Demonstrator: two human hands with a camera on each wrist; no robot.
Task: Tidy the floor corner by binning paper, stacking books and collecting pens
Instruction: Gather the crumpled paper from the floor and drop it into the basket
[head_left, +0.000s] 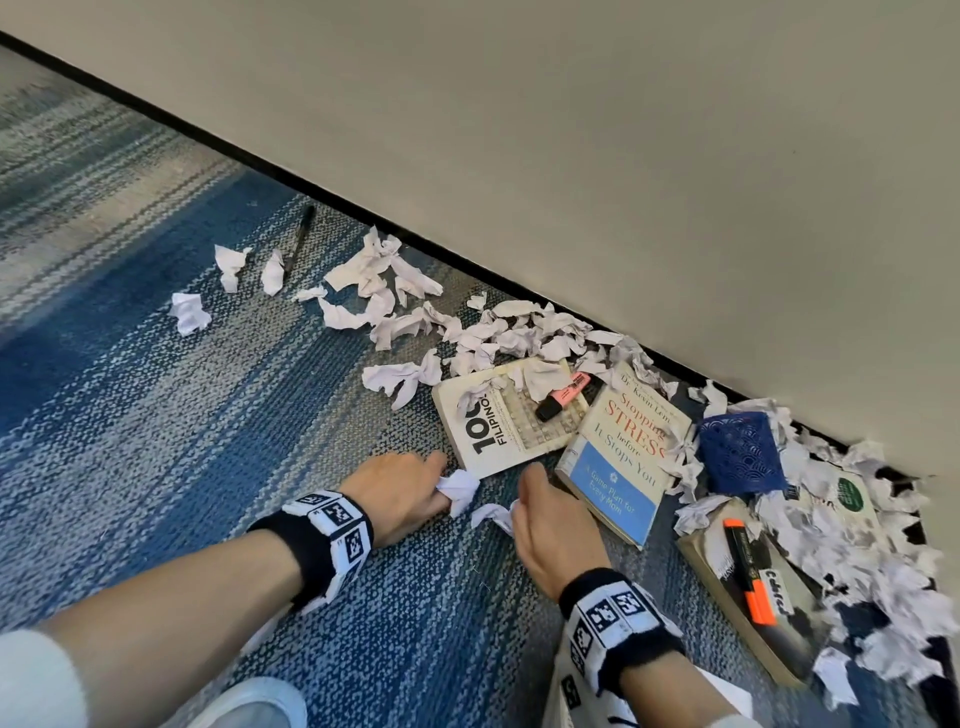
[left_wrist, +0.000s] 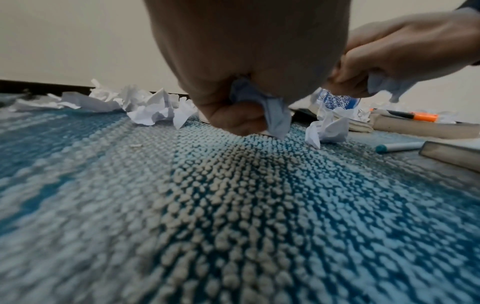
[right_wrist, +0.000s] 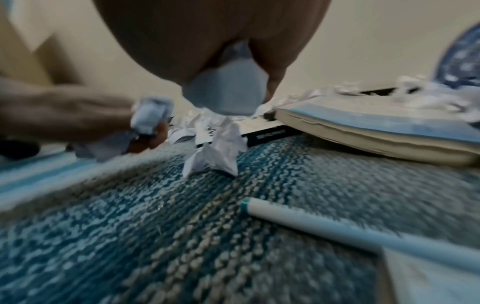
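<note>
My left hand (head_left: 439, 486) grips a crumpled white paper ball (head_left: 461, 487) on the carpet, its fingers curled round it (left_wrist: 270, 115). My right hand (head_left: 522, 493) sits just to the right, by the corner of the "Stopping Stress" book (head_left: 618, 457), and clutches another paper wad (right_wrist: 228, 92) in its fist. One more crumpled scrap (right_wrist: 221, 152) lies on the carpet between the two hands. The "100 Filipinos" book (head_left: 498, 421) lies beyond the hands with a pink highlighter (head_left: 563, 395) on it. Crumpled paper (head_left: 384, 291) is strewn along the wall.
A black pen (head_left: 300, 236) lies far left near the skirting. An orange highlighter (head_left: 753, 571) rests on a third book (head_left: 727, 592) at the right. A blue perforated cup (head_left: 740, 452) lies among scraps in the corner. A white teal-capped marker (right_wrist: 337, 230) lies under my right wrist.
</note>
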